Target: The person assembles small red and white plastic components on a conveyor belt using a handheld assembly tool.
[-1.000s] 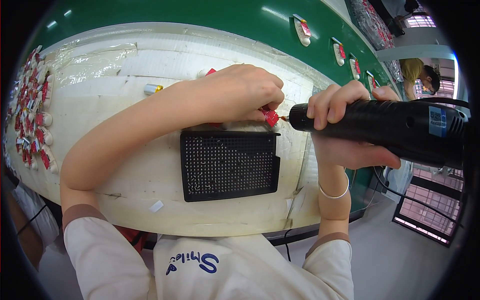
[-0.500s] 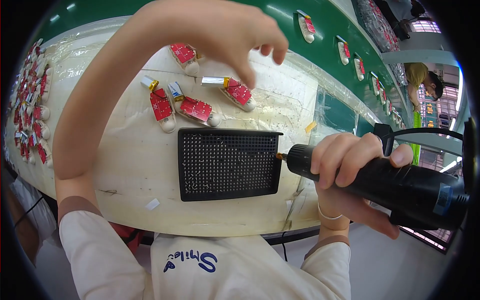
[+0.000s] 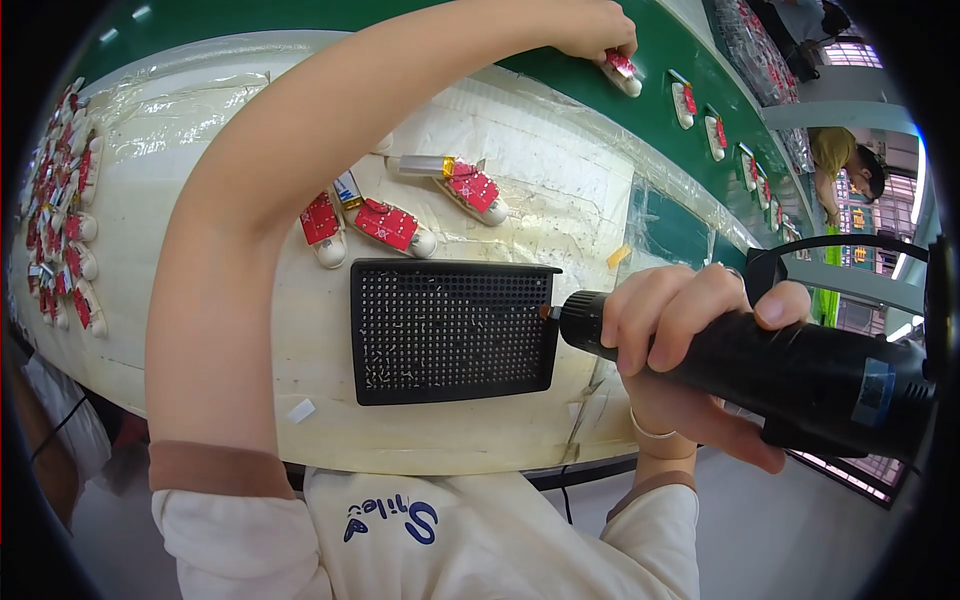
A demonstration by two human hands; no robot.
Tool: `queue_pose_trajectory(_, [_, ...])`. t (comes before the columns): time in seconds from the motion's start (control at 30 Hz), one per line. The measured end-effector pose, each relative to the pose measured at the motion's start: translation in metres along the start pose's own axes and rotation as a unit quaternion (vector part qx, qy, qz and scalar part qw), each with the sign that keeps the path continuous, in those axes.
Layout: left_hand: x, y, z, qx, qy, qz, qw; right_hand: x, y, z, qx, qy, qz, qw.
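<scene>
My left hand (image 3: 592, 22) reaches far across to the green conveyor belt (image 3: 660, 200) and pinches a small white part with a red circuit board (image 3: 621, 68) that rests on the belt. My right hand (image 3: 690, 340) is wrapped around a black electric screwdriver (image 3: 790, 365), its tip at the right edge of a black perforated tray (image 3: 455, 330). Three more red-board parts (image 3: 385, 225) lie on the white worktop beyond the tray, under my left forearm.
Several red-board parts (image 3: 60, 220) are lined up along the worktop's left edge. More of the same parts (image 3: 700, 110) ride on the belt to the right. Another person (image 3: 850, 165) stands at the far right. A small yellow piece (image 3: 618, 256) lies near the belt.
My left hand has moved from the worktop outward to the belt and now rests a red-board part there. The screwdriver has dropped back to the tray's right edge.
</scene>
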State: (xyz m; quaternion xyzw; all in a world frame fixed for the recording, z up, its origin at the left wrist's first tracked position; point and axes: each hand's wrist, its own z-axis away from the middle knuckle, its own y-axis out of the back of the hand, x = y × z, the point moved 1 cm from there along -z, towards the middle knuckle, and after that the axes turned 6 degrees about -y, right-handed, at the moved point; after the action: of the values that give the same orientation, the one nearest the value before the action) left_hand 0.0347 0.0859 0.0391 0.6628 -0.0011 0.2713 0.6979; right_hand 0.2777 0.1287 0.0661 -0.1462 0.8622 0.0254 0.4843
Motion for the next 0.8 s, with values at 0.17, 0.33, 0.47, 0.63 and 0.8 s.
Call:
queue_pose_trajectory(0.17, [0.06,-0.035,0.076,0.036,-0.108,0.073,0.991,-0.016,0.009,-0.011,-0.009,0.028,-0.007,1.0])
queue_pose_trajectory(0.33, [0.076,-0.063,0.128,0.092,-0.143,0.038,0.985,-0.006,0.026,-0.02,-0.026,0.066,0.029,0.997])
queue_pose_trajectory(0.47, [0.08,-0.064,0.127,0.096,-0.135,0.045,0.985,0.005,0.035,-0.022,-0.024,0.073,0.012,0.997])
queue_pose_trajectory(0.63, [0.078,-0.065,0.129,0.102,-0.141,0.056,0.983,0.014,0.037,-0.022,-0.033,0.065,0.0,0.997])
queue_pose_trajectory(0.8, [0.077,-0.064,0.128,0.084,-0.128,0.077,0.985,0.022,0.035,-0.023,0.024,0.07,-0.03,0.997])
